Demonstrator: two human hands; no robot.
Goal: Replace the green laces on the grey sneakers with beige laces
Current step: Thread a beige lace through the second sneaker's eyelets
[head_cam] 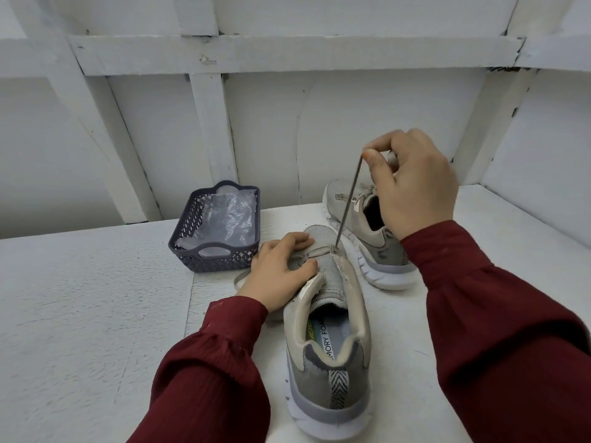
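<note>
At my far left, the dark blue woven plastic basket [220, 263] sits on the white painted table [96, 298] with a crumpled clear plastic bag [228, 215] inside it. Just beside it, my left hand [278, 270] curls over the forefoot of the near grey mesh sneaker [323, 372], thumb and fingers clamping it to the table. A loose lace end [240, 279] trails out from under that hand.

From a low eyelet on the shoe's right side, a thin flat lace [349, 199] runs taut up to my right hand [419, 190], which pinches it between thumb and forefinger. It looks dull grey-green, though I cannot be sure of the colour. Behind that hand stands the second grey sneaker [377, 241], apparently already laced in a paler cord.

I judge this step to be drawing the lace through the eyelet. To do it well, I should pull along the line of the hole, not across it, and keep the shoe pinned so it doesn't lift. A steady pull should stop the flat lace twisting or bunching.
</note>
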